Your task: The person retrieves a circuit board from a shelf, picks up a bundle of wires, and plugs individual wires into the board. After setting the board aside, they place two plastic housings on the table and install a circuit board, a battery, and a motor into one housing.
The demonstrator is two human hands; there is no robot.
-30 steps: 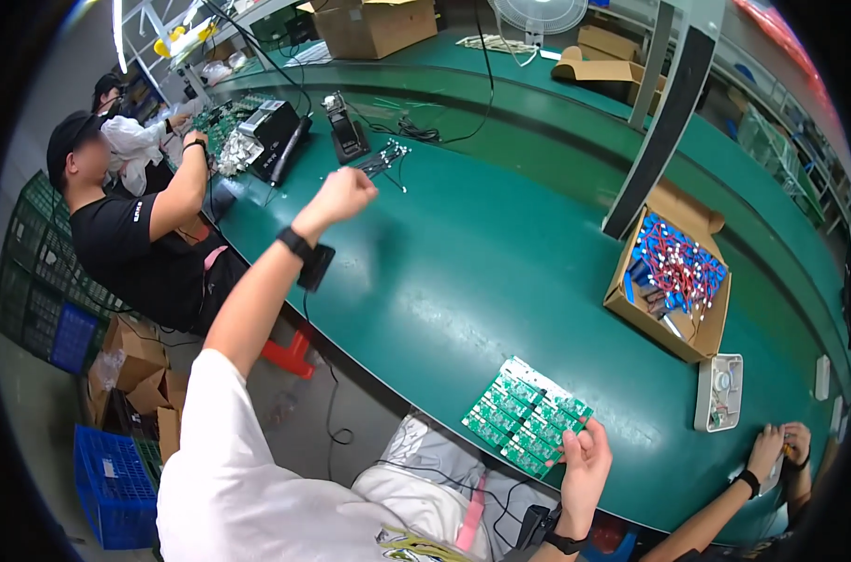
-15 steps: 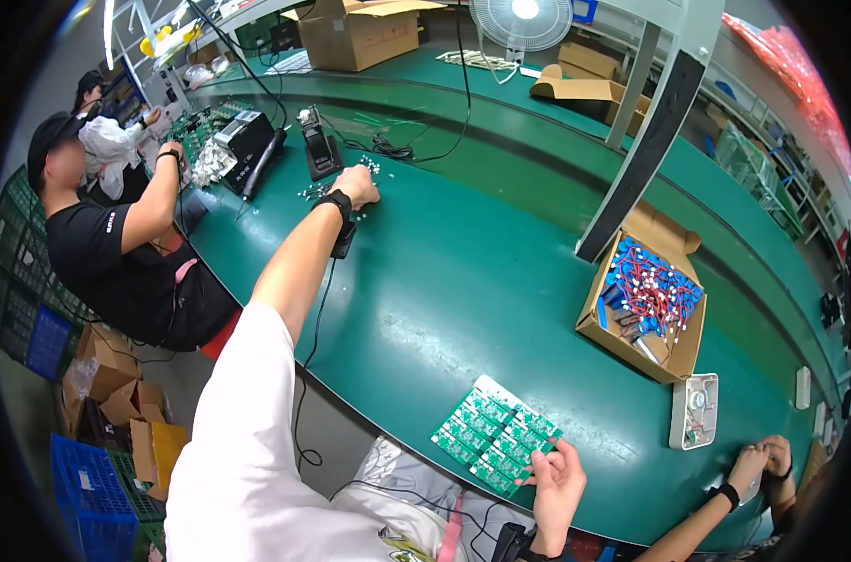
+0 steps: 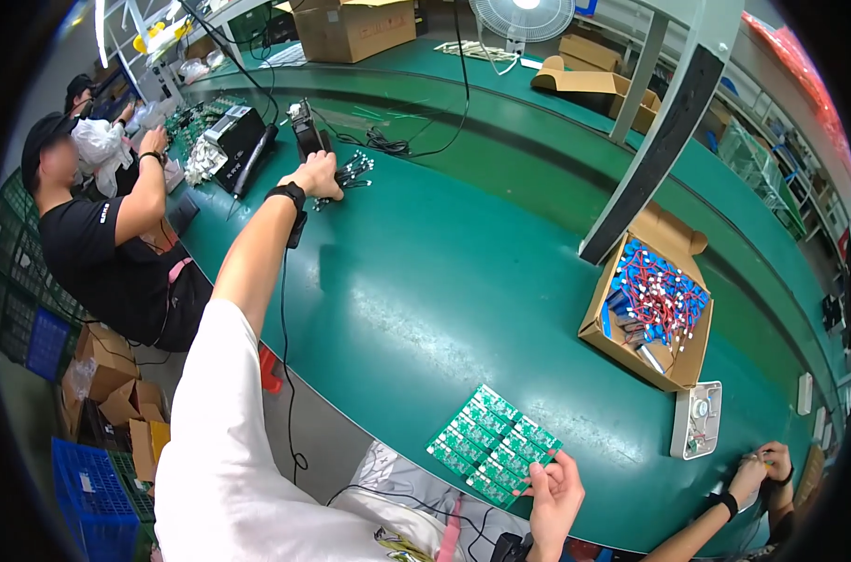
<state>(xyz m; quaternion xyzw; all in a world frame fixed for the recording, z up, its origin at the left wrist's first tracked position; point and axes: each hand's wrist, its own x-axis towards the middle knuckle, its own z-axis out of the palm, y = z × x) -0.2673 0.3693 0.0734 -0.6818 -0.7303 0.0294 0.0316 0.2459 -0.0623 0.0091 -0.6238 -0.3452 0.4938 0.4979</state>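
Note:
My right hand (image 3: 555,492) grips the near right edge of a green circuit board panel (image 3: 491,440), thumb on top. The panel is made up of several small boards joined in rows and hangs over the table's near edge. At the far left, my left hand (image 3: 313,176) is stretched out low over the table with its fingers curled; what they hold, if anything, is hidden. Small black parts with white ends (image 3: 357,169) lie scattered beside those fingers. Just behind the hand stands a black upright device (image 3: 304,129) on a base.
An open cardboard box (image 3: 599,328) of blue parts with red wires stands right, beside a metal post (image 3: 650,159). A white housing (image 3: 697,421) lies near another person's hands (image 3: 758,473). A black box (image 3: 238,145) and a co-worker (image 3: 98,234) are at left.
My left hand has moved left, closer to the black device, uncovering the scattered small parts on its right. The board panel stays in my right hand, barely shifted. The view has shifted slightly.

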